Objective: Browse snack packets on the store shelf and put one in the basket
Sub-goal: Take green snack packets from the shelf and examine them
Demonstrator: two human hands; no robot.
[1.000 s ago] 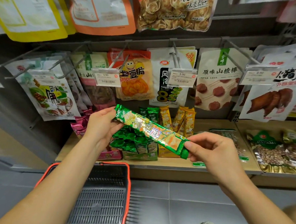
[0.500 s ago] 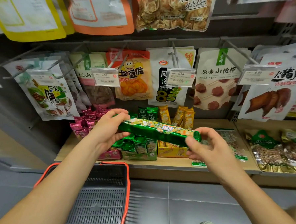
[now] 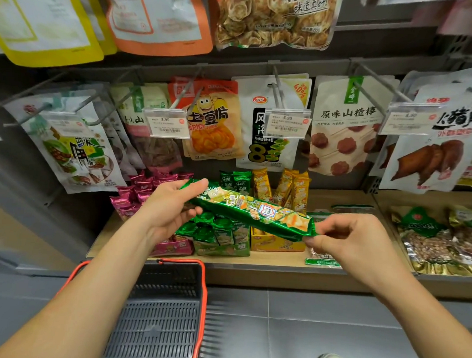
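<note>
Packet: your long green foil snack packet (image 3: 250,215) is held almost level, long axis left-right, above the wooden shelf (image 3: 274,260) | Hold: left hand (image 3: 167,211) fingers wrap its left end; right hand (image 3: 349,236) pinches the right end, probably at the crimp | Next: dark plastic basket with red rim (image 3: 202,308) sits below, nearer your left hand.

The wooden shelf (image 3: 340,196) carries pink packets (image 3: 135,198) at its left end. Beside them is a heap of green packets (image 3: 218,232), then a yellow box (image 3: 272,242) with yellow packets (image 3: 294,187) standing upright behind it. A flat clear packet (image 3: 320,261) lies at the front edge. Past a divider, bags of nuts (image 3: 431,243) lie flat. Below is a grey tiled floor (image 3: 318,314).
</note>
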